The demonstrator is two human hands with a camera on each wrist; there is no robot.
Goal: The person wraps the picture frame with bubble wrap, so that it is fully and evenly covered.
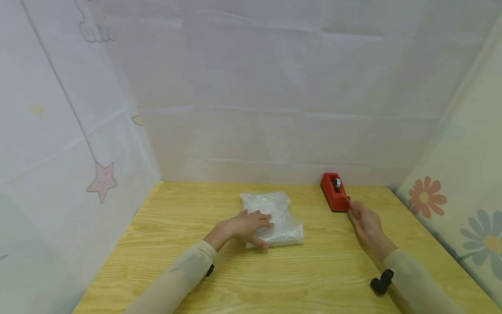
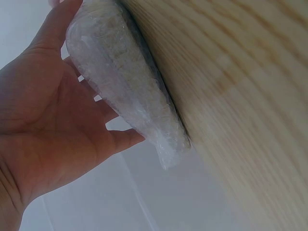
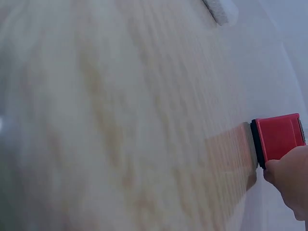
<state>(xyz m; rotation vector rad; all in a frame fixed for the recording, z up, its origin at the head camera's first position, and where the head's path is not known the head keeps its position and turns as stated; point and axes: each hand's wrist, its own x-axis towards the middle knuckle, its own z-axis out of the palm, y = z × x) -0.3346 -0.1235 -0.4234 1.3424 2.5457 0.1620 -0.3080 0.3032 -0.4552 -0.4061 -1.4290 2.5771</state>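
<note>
A flat packet in clear bubble wrap (image 1: 280,216) lies on the wooden table, its upper right side stepped inward. My left hand (image 1: 249,226) rests on its left part, fingers spread and fairly straight, thumb toward the near edge. In the left wrist view the fingertips lie along the bubble wrap (image 2: 120,72), palm off it. Farther right stands a red tape dispenser (image 1: 335,194) with a small roll in it. My right hand (image 1: 366,222) is at its near, cutter end, thumb and fingers pinched together at the tape; the strip itself hardly shows. The right wrist view has the thumb overlapping the dispenser (image 3: 279,137).
The light wooden table (image 1: 188,279) ends at a pale cloth wall (image 1: 251,144) close behind the dispenser. Printed cloth walls (image 1: 47,174) rise on both sides. A black wrist device (image 1: 381,282) sits at the right sleeve.
</note>
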